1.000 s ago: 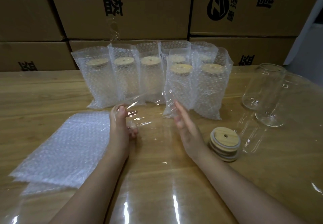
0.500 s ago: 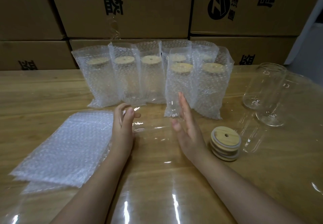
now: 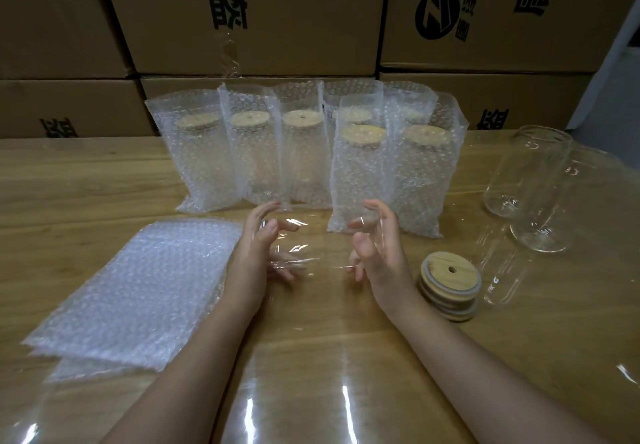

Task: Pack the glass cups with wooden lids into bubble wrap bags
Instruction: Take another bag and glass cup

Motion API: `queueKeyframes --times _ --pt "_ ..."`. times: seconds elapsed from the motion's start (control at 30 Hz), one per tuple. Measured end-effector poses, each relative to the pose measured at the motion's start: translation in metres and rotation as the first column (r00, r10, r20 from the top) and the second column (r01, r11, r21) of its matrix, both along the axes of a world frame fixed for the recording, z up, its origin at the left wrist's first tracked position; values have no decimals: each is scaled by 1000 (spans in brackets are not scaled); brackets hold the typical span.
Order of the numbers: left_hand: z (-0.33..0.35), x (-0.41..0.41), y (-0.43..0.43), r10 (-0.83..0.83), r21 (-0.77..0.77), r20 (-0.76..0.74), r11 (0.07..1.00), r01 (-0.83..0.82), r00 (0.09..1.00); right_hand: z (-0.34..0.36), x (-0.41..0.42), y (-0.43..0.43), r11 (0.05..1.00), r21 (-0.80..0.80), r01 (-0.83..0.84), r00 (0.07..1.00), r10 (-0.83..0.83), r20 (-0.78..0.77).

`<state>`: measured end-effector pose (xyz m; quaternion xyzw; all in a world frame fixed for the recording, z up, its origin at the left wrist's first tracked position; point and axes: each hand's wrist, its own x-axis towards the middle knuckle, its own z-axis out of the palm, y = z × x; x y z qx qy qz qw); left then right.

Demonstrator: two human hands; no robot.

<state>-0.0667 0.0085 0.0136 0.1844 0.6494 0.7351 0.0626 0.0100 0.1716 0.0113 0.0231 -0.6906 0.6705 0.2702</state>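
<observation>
Since half a second ago the right hand (image 3: 379, 249) has drawn back from flat-palmed to curled, and both hands now cup the ends of one glass cup (image 3: 311, 246). The left hand (image 3: 258, 246) wraps its fingers round one end, thumb on top; the right hand's bent fingers and thumb clasp the other. The cup lies on its side between them, just above the table (image 3: 69, 184), so clear that only thin white glints and the warped shapes of fingers behind it mark its smooth round wall.

Just right of the right wrist sits a short stack of wooden lids (image 3: 450, 281), pale round discs with grey rings, the top one pierced by a small hole. Left of the left forearm lies a flat pile of bubble wrap bags (image 3: 138, 291), pebbled and milky. Beyond the hands stand the packed cups (image 3: 298, 152), upright in knobbly sleeves with tan lids showing through. At far right stand two bare glasses (image 3: 530, 173), tall and cylindrical. A glossy clear sheet (image 3: 311, 391) covers the grained wooden top; brown cardboard cartons (image 3: 259, 10) form the back wall.
</observation>
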Motion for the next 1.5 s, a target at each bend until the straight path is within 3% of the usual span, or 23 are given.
queueKeyframes --times 0.17,0.3,0.37,0.53,0.73,0.83,0.97,1.07,1.13,1.33,1.5 --pt "10 -2 -3 -112 251 242 967 49 964 4 9 -9 971 235 38 996 -17 -90" --pt "10 -6 -10 -202 473 393 881 -9 897 2 13 -11 817 558 149 960 16 -281" --pt "8 -8 -10 -182 491 416 870 -51 891 2 13 -11 783 600 166 955 25 -296" --pt "7 -8 -6 -98 413 365 908 -66 926 2 12 -10 807 561 185 972 -66 -225" --pt "8 -2 1 7 276 185 959 -59 983 -3 8 -7 882 452 135 987 -159 15" --pt "4 -1 2 51 236 69 970 -66 996 -5 3 -4 926 369 85 987 -128 95" --pt "0 5 3 111 149 -127 985 -92 986 -1 -2 1 993 121 11 965 -42 260" --pt "-2 7 2 115 154 -246 985 -79 962 2 -2 1 998 63 4 959 -22 283" --pt "-4 5 2 84 155 -208 987 -51 974 1 -1 1 997 69 21 962 -39 269" --pt "2 -6 -1 -101 289 184 956 44 978 -4 5 -2 954 284 99 982 -140 129" --pt "5 -9 -8 -158 338 314 940 46 936 -4 9 -7 919 375 124 992 -118 -38"
